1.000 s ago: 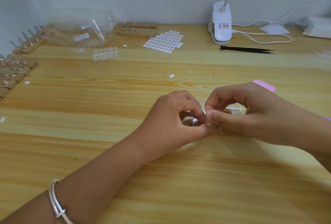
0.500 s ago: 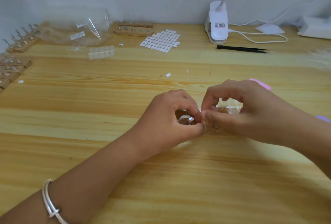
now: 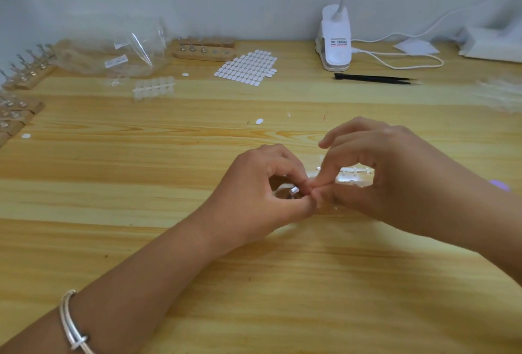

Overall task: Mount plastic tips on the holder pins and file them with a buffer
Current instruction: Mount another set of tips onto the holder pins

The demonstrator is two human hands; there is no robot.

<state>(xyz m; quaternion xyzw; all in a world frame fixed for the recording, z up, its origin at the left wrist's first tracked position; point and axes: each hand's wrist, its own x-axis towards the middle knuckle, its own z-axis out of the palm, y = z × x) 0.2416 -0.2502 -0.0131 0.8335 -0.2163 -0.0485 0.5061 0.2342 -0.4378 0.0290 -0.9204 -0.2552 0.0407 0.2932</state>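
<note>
Only the head view here. Looks like the mounting step to me, no filing yet. The left hand [image 3: 262,192] is curled over, thumb and forefinger pinching a small metal pin [image 3: 293,191] low over the table [image 3: 141,184]. The right hand [image 3: 395,178] has thumb and forefinger pressed together right against the left fingertips, with the other fingers lifted. There's probably a clear tip in there, but it's too small to tell. A strip of clear tips [image 3: 356,174] shows through the loop of that hand. Next move, I'd guess: seat a tip square on the pin and press. The purple sliver [image 3: 500,185] by the right wrist might be the buffer.
</note>
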